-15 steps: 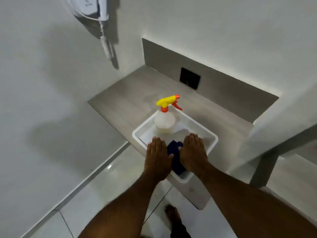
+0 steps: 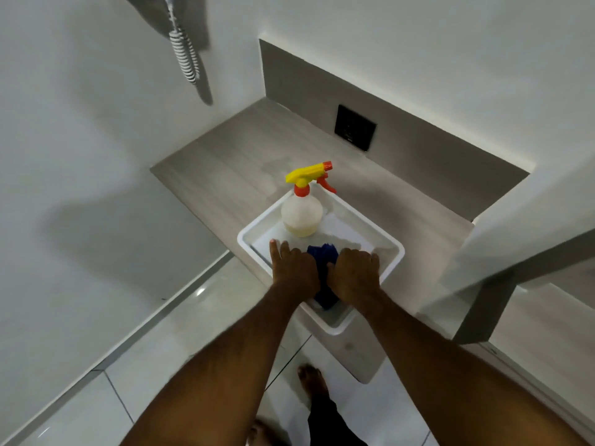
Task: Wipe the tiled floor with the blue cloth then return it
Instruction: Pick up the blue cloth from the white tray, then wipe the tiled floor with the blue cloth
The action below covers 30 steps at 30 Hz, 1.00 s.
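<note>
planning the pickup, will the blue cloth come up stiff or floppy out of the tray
Probably floppy: the blue cloth lies crumpled in the white tray. Likely light, so it should lift without dragging the tray. It may snag little, since the spray bottle stands apart from it.
</note>
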Each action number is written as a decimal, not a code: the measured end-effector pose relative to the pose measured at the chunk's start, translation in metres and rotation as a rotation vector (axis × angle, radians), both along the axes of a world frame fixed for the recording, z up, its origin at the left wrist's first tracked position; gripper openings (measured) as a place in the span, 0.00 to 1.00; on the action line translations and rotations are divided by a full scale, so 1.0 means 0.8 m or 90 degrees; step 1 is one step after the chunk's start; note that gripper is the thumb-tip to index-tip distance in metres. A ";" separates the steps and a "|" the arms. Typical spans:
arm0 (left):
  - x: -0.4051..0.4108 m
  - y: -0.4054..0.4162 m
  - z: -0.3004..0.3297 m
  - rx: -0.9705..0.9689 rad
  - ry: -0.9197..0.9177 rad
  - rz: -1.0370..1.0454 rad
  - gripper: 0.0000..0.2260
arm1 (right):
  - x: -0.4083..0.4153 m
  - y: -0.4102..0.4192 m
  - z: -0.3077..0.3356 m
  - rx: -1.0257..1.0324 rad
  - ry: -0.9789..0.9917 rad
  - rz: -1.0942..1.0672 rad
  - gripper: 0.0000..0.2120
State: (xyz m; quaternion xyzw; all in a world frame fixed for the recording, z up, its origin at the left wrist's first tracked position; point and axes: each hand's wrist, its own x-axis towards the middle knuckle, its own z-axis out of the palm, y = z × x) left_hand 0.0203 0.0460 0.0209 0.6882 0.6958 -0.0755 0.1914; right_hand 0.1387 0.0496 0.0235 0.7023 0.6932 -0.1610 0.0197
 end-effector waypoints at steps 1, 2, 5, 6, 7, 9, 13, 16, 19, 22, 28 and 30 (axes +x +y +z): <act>-0.008 0.004 0.011 0.045 -0.025 0.007 0.17 | -0.006 0.003 0.010 0.021 0.053 -0.037 0.14; -0.021 0.006 0.026 0.090 -0.042 0.011 0.17 | -0.016 0.005 0.021 0.042 0.114 -0.062 0.14; -0.076 0.003 0.068 0.178 -0.050 0.028 0.16 | -0.057 0.003 0.055 0.085 0.267 -0.064 0.17; -0.101 -0.004 0.079 0.197 -0.041 0.046 0.16 | -0.078 0.000 0.066 0.105 0.287 -0.038 0.16; -0.126 -0.016 0.087 0.212 -0.030 0.070 0.15 | -0.101 -0.005 0.075 0.128 0.297 -0.006 0.16; -0.177 -0.046 0.092 0.231 -0.010 0.124 0.14 | -0.149 -0.019 0.083 0.160 0.307 0.057 0.14; -0.260 -0.115 0.060 0.210 0.021 0.219 0.17 | -0.245 -0.059 0.056 0.132 0.306 0.188 0.12; -0.302 -0.153 -0.001 0.152 0.034 0.258 0.17 | -0.289 -0.081 -0.003 0.098 0.256 0.243 0.12; -0.327 -0.177 -0.095 0.078 0.020 0.256 0.19 | -0.309 -0.093 -0.094 0.035 0.210 0.251 0.11; -0.332 -0.195 -0.229 -0.020 -0.008 0.267 0.21 | -0.322 -0.107 -0.230 -0.038 0.193 0.226 0.10; -0.307 -0.212 -0.557 -0.131 -0.066 0.253 0.19 | -0.307 -0.135 -0.546 -0.159 0.125 0.122 0.13; -0.298 -0.215 -0.661 -0.139 -0.087 0.220 0.20 | -0.293 -0.141 -0.642 -0.188 0.111 0.098 0.14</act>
